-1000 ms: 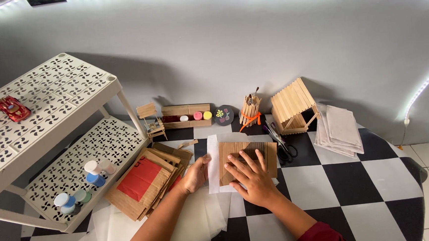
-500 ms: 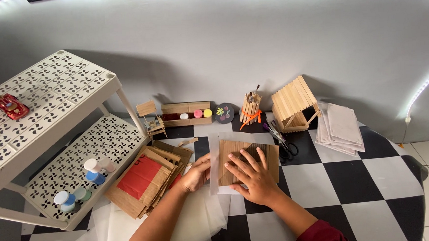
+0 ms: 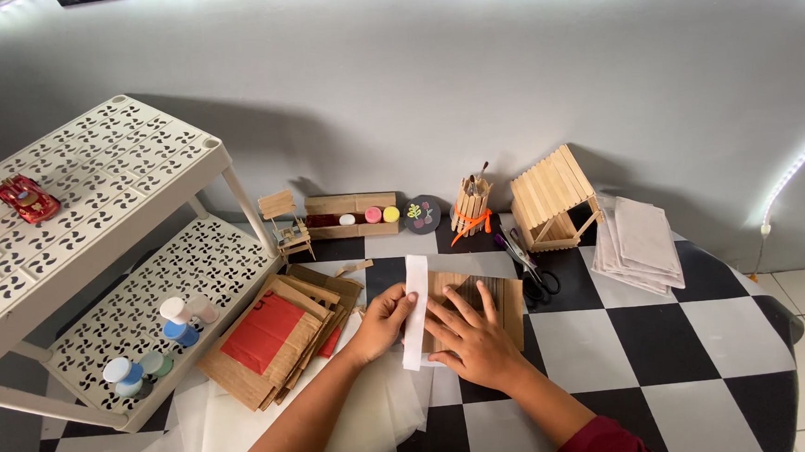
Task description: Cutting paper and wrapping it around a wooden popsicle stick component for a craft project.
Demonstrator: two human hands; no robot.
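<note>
White paper strip (image 3: 416,309) runs near-to-far, left hand (image 3: 385,320) pinching it.

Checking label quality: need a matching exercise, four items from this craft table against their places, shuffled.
Items:
1. toy car
2. paint pots
3. stick house
4. white paper strip

Places:
A. lower shelf of the rack
B. back of the table, beside the stack of sheets
C. between the left hand and the right hand
D. top shelf of the rack

Pairs: 1-D, 2-A, 3-B, 4-C
</note>
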